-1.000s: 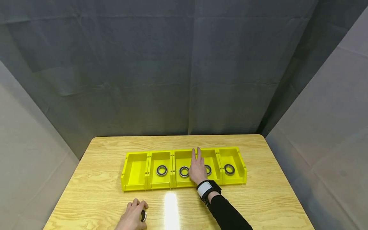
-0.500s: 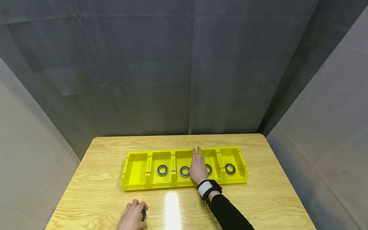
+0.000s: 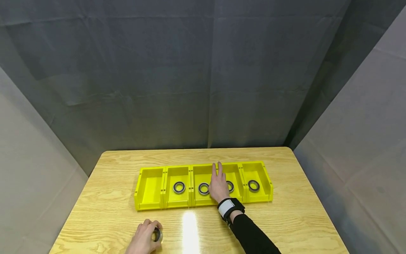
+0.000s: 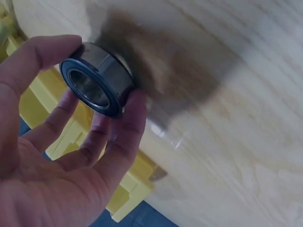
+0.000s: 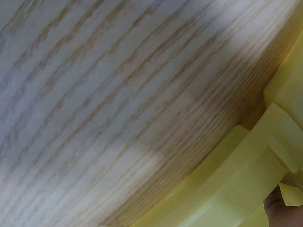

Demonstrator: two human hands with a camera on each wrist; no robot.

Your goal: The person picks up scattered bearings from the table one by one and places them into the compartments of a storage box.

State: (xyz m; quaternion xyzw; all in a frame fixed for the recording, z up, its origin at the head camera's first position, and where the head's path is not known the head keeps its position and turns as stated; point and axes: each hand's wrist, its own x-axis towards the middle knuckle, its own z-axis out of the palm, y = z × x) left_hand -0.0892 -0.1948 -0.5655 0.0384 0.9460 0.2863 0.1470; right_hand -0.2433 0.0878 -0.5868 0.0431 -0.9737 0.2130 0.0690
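Low in the head view, my left hand (image 3: 141,240) pinches a ball bearing (image 4: 111,71) by its outer rim, thumb on one side and fingers on the other. The left wrist view shows its dark seal face and open bore, over the wooden table. My right hand (image 3: 219,186) lies over a joined row of yellow bins (image 3: 149,206), at the divider between the third and fourth from the left. Its index and middle fingers are stretched apart toward the back wall; the other fingers are hidden. Beside it are a bearing (image 3: 200,191) and a partly covered bearing (image 3: 232,188).
One bearing (image 3: 179,193) lies in the second bin and another bearing (image 3: 253,191) in the rightmost. Nothing lies in the leftmost bin. The wooden table (image 3: 104,215) has grey cloth (image 3: 203,88) behind it and pale panels at both sides.
My left hand has shifted slightly left and turned the bearing, so more of its bore shows. The right hand has stayed in place on the bins.
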